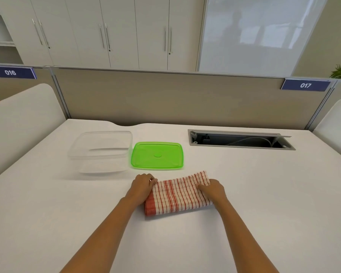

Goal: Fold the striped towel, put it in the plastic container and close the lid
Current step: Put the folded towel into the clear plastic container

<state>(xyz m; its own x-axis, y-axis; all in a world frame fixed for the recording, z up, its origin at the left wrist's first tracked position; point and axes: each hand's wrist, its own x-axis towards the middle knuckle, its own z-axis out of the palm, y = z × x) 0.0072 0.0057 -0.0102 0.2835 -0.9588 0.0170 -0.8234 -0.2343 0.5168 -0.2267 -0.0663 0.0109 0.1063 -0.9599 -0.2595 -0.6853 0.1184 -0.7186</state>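
Note:
The red-and-white striped towel [178,194] lies folded into a thick rectangle on the white desk, just in front of me. My left hand [143,185] grips its far left corner. My right hand [213,189] holds its right end, fingers curled over the edge. Behind the towel the green lid [157,155] lies flat on the desk. Left of the lid stands the clear plastic container [101,150], open on top and with nothing inside.
An open cable hatch [240,141] is set into the desk at the back right. A beige partition [165,99] closes the far edge, with white side panels left and right. Cupboards stand behind it.

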